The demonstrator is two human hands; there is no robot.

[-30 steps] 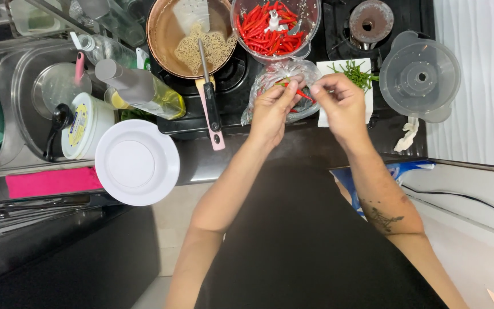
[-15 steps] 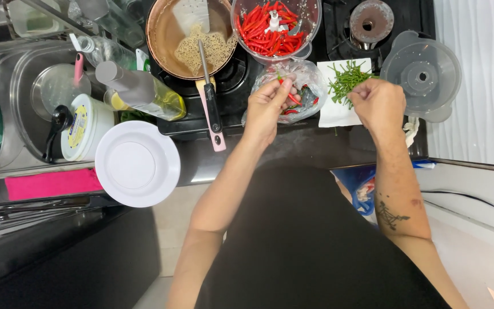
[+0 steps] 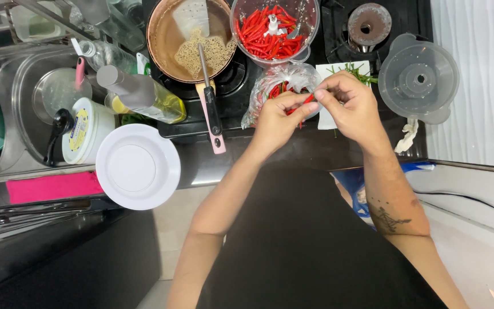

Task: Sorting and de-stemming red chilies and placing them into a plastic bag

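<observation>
— Dark tabletop (image 3: 327, 150), stove at top of frame. Red chilli (image 3: 307, 99) at upper centre, pinched between left hand (image 3: 277, 119) and right hand (image 3: 353, 109), over clear bag (image 3: 284, 80).

— Better gripped right at the stem; snapped clean, green bits dropped onto white sheet (image 3: 328, 117), away from the blender jar (image 3: 274, 28).

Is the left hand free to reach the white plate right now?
Probably not yet: the left hand and the right hand are pinching a red chilli between them. The path to the white plate looks open, with only bare counter between.
</observation>
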